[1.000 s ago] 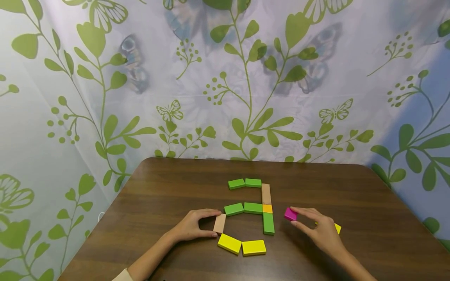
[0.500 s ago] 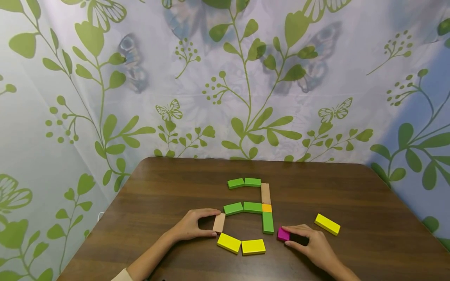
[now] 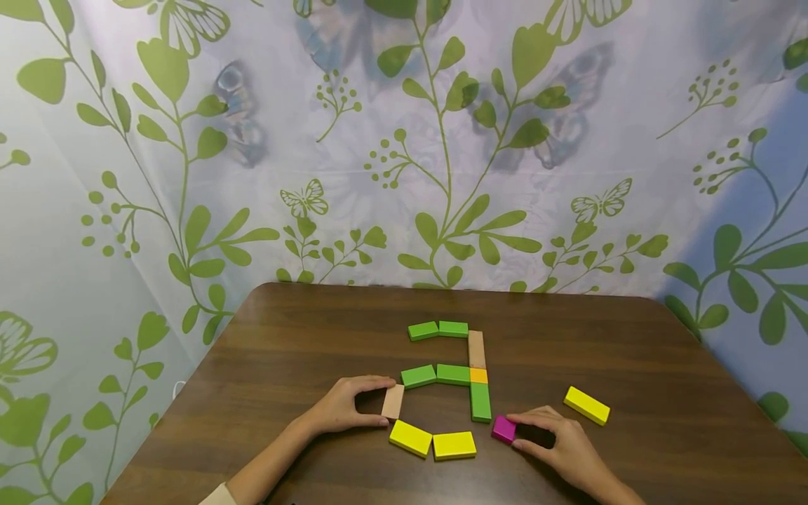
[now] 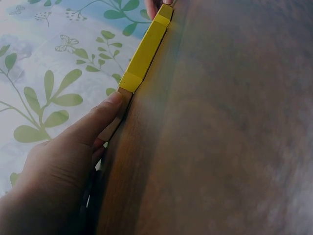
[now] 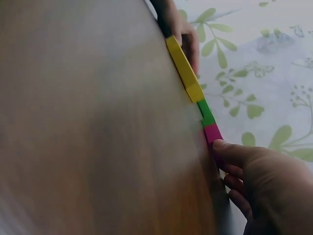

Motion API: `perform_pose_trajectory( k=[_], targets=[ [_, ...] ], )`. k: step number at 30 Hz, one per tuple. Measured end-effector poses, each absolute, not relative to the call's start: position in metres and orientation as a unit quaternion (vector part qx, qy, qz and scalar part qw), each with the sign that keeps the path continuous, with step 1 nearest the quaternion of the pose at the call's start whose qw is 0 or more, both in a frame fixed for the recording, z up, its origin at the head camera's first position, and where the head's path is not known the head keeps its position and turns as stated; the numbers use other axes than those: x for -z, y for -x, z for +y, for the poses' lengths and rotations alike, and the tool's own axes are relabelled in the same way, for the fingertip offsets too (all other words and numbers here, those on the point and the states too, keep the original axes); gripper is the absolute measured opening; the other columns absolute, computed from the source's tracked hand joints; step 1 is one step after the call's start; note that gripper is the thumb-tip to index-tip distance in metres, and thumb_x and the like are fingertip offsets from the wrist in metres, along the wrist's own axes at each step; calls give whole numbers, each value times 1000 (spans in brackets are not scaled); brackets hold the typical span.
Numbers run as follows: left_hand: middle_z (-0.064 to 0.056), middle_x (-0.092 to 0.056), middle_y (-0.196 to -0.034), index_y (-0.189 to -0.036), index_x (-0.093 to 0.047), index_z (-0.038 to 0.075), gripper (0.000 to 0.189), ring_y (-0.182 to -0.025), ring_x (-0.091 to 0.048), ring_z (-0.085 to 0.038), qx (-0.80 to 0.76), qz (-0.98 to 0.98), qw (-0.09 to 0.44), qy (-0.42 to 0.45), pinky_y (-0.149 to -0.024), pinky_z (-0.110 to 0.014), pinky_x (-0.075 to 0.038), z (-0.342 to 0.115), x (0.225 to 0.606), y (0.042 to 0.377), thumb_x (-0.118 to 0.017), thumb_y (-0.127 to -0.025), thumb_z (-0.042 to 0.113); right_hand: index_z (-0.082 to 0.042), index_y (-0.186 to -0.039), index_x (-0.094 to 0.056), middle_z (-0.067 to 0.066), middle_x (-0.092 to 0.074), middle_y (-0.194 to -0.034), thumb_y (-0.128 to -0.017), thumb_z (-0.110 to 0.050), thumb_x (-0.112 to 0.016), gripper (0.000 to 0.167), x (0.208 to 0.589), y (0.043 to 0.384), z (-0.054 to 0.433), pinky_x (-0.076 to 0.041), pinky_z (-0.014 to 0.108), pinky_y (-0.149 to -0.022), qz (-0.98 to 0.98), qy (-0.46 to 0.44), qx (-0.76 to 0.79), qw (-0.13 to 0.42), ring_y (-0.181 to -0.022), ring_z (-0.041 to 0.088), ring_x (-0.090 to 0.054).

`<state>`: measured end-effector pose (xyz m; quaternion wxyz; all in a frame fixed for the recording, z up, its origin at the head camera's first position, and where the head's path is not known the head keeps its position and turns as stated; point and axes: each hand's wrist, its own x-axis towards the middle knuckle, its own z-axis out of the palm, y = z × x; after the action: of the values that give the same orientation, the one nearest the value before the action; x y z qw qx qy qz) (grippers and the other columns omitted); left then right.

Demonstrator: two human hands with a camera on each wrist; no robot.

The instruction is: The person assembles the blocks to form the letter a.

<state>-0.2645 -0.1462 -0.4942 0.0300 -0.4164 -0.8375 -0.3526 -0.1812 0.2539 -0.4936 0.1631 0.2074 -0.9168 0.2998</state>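
Note:
My left hand (image 3: 344, 405) holds a plain wooden block (image 3: 393, 402) by its ends, thumb at the near end and a finger at the far end. A magenta block (image 3: 503, 429) is pinched between thumb and fingers of my right hand (image 3: 564, 443), low over or on the table. It sits just right of the near end of an upright-running green block (image 3: 480, 402). Two yellow blocks, one on the left (image 3: 411, 438) and one on the right (image 3: 454, 445), lie between the hands. In the right wrist view the thumb rests on the magenta block (image 5: 212, 133).
Above lie more green blocks in two rows, the far row (image 3: 423, 330) and the middle row (image 3: 419, 376). A wooden block (image 3: 476, 349) and a small orange block (image 3: 478, 376) join them on the right. Another yellow block (image 3: 587, 405) lies beyond my right hand on the brown table (image 3: 303, 322).
My right hand has carried the magenta block left and nearer to me, then turned it slightly. The yellow block behind that hand came into fuller view. My left hand stayed put.

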Motion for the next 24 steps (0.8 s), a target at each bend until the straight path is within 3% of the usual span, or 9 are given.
perform_pose_trajectory(
  k=[24],
  targets=[
    [9,-52,-129,-130,-55,18,61,-119,-48,-13,354,-841,22,408,-95,-39,-42,-146,493,265,-70,-78,46,-30,-104,-71,-22,-61,-92,-73,-39,-75,32,495,175,230,-50,24,-72,-908,-204,-335,149,-83,2,-55]
  ],
)
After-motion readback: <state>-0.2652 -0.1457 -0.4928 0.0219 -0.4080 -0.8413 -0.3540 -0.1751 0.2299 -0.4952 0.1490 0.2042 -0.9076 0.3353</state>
